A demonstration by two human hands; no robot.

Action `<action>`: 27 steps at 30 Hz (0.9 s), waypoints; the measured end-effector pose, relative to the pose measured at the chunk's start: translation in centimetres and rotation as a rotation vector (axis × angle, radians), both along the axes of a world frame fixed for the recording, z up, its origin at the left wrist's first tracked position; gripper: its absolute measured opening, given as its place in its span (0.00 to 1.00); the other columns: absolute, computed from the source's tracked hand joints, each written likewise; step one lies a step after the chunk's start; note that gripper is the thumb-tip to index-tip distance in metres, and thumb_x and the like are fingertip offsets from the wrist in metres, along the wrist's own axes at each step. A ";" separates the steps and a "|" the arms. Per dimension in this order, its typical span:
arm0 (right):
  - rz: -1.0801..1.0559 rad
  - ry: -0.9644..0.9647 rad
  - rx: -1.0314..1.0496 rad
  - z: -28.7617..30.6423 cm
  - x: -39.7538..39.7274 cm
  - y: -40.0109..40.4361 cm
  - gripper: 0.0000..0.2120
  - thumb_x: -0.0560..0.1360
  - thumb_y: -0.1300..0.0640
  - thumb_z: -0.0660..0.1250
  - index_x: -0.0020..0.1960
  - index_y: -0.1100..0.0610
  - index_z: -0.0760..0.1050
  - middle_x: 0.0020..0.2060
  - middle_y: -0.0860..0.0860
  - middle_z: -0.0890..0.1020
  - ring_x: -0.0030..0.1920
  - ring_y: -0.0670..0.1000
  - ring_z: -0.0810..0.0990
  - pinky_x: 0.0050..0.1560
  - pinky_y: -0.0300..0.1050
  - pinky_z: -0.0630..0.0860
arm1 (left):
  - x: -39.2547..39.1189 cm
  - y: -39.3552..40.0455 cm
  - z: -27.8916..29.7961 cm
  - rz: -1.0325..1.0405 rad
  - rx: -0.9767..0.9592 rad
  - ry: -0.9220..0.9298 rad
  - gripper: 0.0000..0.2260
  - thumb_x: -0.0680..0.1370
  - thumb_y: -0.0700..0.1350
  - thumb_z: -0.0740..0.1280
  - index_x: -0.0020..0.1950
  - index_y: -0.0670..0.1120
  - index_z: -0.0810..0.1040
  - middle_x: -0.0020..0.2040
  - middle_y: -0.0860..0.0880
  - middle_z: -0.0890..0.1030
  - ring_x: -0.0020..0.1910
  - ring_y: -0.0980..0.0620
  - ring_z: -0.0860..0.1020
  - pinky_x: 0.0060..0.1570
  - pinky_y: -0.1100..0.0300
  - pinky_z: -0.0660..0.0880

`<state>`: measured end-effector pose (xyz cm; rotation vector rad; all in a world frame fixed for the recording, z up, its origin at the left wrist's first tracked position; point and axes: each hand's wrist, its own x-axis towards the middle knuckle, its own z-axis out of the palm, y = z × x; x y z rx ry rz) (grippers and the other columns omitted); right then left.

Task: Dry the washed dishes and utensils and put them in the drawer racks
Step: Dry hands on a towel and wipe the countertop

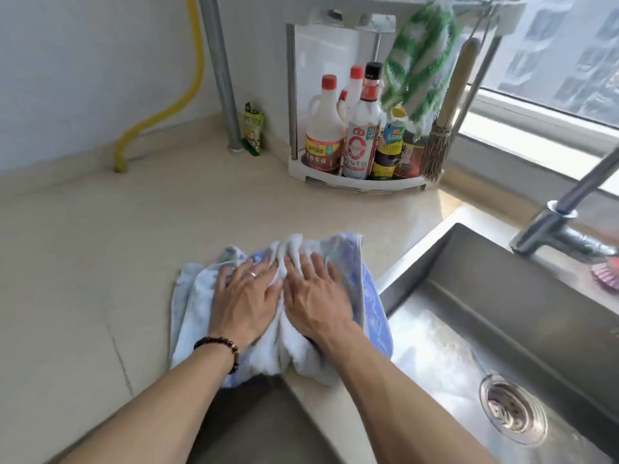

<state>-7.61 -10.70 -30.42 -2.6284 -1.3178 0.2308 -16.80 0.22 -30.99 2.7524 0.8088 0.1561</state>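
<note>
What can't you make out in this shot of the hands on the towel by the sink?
Head view only:
- Whatever may be under the towel: both the left hand and right hand press flat on it.
- Faucet spout: cut off by the right edge.
- Pink brush: cut off by the right edge.
- Back bottles in the rack: labels hidden by the front ones.
- Drawer racks: not in view.

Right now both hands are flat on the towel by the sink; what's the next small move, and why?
Probably lift the left hand and right hand off the bunched towel and reach for a washed item. Both press flat, holding nothing, and no dish shows on the counter or in the sink.
</note>
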 end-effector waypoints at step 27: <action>-0.013 -0.028 -0.042 -1.2 -12.1 -21.7 0.41 0.74 0.33 0.20 0.82 0.47 0.40 0.80 0.47 0.43 0.79 0.47 0.37 0.75 0.43 0.31 | -12.1 -19.0 -0.1 -0.200 -0.187 -0.217 0.18 0.84 0.51 0.57 0.68 0.47 0.79 0.67 0.51 0.80 0.70 0.47 0.74 0.69 0.51 0.68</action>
